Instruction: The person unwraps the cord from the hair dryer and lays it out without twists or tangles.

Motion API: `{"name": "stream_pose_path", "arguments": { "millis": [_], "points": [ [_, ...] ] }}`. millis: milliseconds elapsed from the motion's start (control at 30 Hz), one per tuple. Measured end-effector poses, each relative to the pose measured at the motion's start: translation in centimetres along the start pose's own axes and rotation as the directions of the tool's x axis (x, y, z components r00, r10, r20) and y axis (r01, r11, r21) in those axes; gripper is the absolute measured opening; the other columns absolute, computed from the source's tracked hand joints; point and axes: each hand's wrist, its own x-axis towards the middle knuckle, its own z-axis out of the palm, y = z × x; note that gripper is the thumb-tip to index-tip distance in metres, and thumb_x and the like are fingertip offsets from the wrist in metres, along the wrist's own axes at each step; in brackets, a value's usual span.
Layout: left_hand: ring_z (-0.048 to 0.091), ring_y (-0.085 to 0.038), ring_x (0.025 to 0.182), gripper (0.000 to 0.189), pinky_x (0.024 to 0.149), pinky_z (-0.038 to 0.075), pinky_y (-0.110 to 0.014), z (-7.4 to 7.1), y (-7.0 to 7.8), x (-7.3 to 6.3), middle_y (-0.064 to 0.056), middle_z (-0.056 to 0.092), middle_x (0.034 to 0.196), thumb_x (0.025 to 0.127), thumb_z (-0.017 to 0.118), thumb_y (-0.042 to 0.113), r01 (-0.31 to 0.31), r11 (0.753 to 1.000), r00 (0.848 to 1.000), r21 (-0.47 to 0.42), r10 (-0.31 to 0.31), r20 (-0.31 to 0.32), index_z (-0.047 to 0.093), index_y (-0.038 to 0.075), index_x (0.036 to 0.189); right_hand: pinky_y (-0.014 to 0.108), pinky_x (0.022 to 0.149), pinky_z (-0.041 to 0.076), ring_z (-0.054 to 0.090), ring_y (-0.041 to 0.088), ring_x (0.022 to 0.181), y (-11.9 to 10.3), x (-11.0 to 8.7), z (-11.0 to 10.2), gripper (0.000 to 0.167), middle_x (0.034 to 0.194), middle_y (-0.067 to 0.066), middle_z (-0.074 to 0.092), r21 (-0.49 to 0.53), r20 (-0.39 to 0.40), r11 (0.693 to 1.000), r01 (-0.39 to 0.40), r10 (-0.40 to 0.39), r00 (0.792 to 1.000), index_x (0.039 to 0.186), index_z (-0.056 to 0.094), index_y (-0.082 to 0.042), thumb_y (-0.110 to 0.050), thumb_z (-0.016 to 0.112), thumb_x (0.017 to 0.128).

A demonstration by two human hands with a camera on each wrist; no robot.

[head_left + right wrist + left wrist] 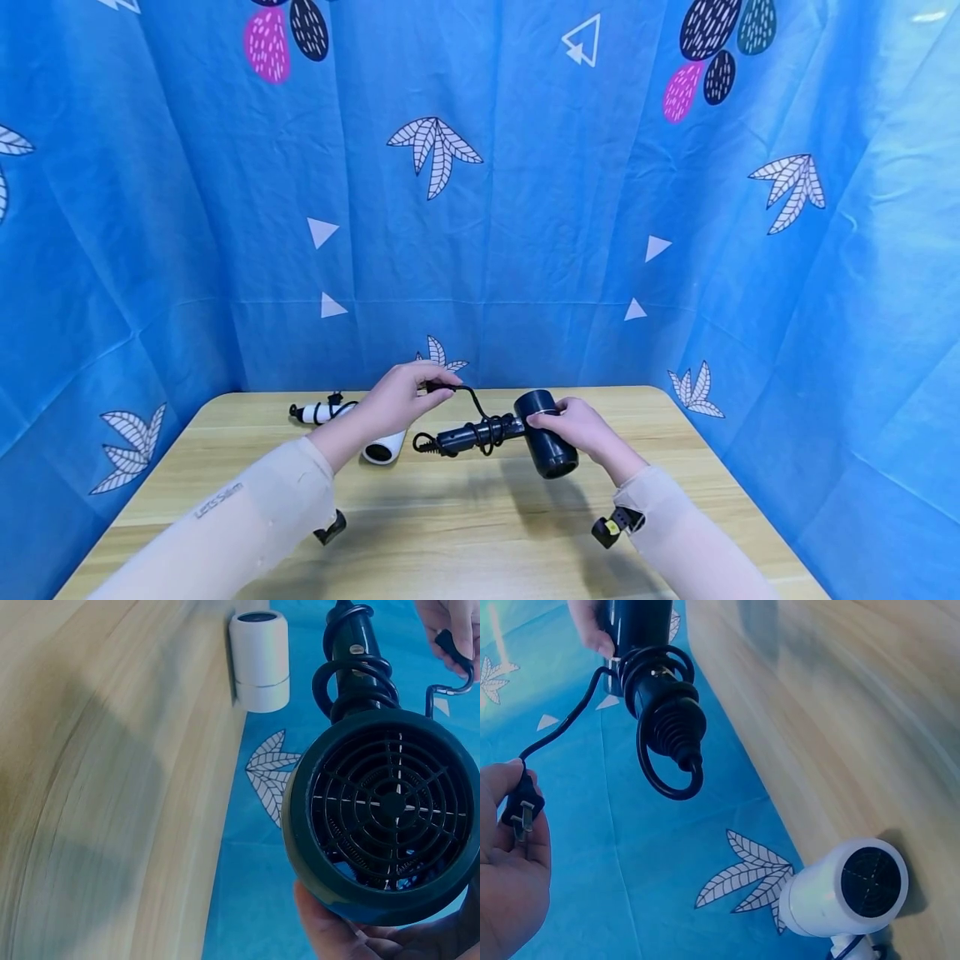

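Observation:
My right hand (576,427) grips a black hair dryer (551,454) by its barrel, above the table, with the handle pointing left. The black cord (491,432) is wound in loops round the handle. Between thumb and fingers, my left hand (401,398) pinches the plug (523,810) at the cord's end; its metal prongs show in the left wrist view. A short length of cord stretches from the plug to the loops. In the right wrist view the dryer's round grille (390,802) faces the camera, with fingers (337,934) under the barrel.
A white hair dryer (384,448) lies at the table's back left, partly hidden behind my left hand, its own cord near its handle. The wooden table (450,533) ends at a blue patterned curtain (487,250) behind and on both sides.

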Motion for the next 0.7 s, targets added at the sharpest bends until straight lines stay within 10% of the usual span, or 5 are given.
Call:
{"name": "stream_pose_path", "arguments": {
  "millis": [700],
  "points": [
    [0.057, -0.025, 0.122, 0.024, 0.100, 0.049, -0.048, -0.3, -2.9, 1.0, 0.001, 0.065, 0.127, 0.099, 0.065, 0.023, 0.092, 0.995, 0.995, -0.034, -0.093, -0.034, 0.071, 0.022, 0.123, 0.038, 0.070, 0.060, 0.068, 0.022, 0.078, -0.1, -0.5, -0.5, 0.061, 0.098, 0.015, 0.066, 0.021, 0.035, 1.000, 0.011, -0.012, 0.999, 0.116, 0.060, 0.006, -0.041, 0.077, 0.081]
  ]
}}
